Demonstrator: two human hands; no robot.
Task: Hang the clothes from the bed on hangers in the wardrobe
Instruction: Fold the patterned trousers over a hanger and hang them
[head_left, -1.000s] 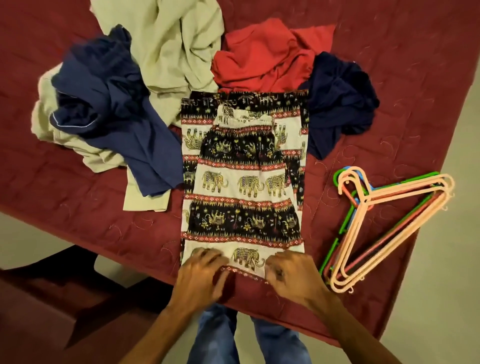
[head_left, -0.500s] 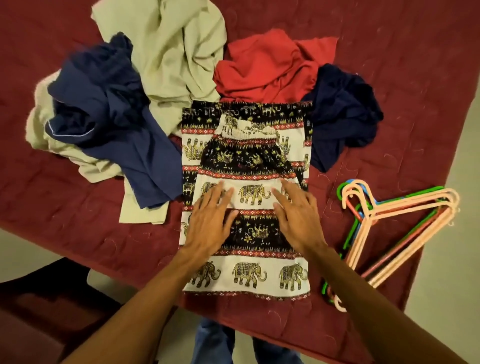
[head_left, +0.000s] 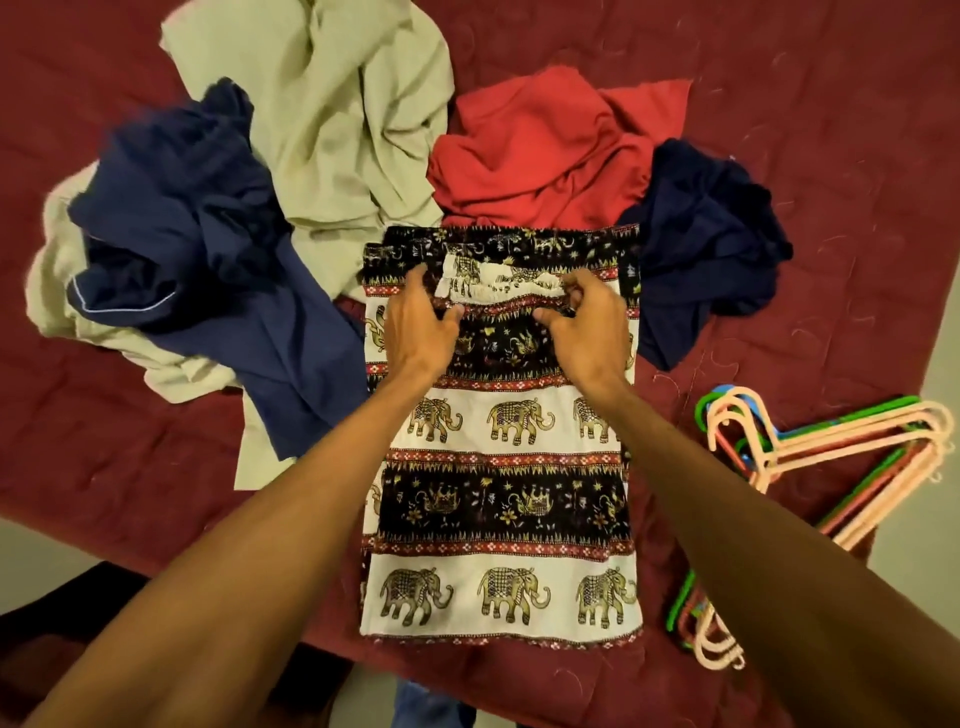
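We see a bed under a dark red quilted cover. Folded elephant-print trousers lie flat by its near edge. Beyond them a beige garment, a red top and a navy garment lie crumpled. A blue garment partly covers the beige one on the left. Plastic hangers lie bunched by the right edge.

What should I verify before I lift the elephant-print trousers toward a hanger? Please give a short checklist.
1. Left hand pinches the elephant-print trousers: ok.
2. Right hand pinches the same folded edge: ok.
3. Trousers lie flat and folded on the bed cover: ok.
4. Far end free of neighbours: not ok, the red garment and navy garment touch it.
5. Hangers in view beside the trousers: ok.
6. One hanger separates easily from the stack: cannot tell.
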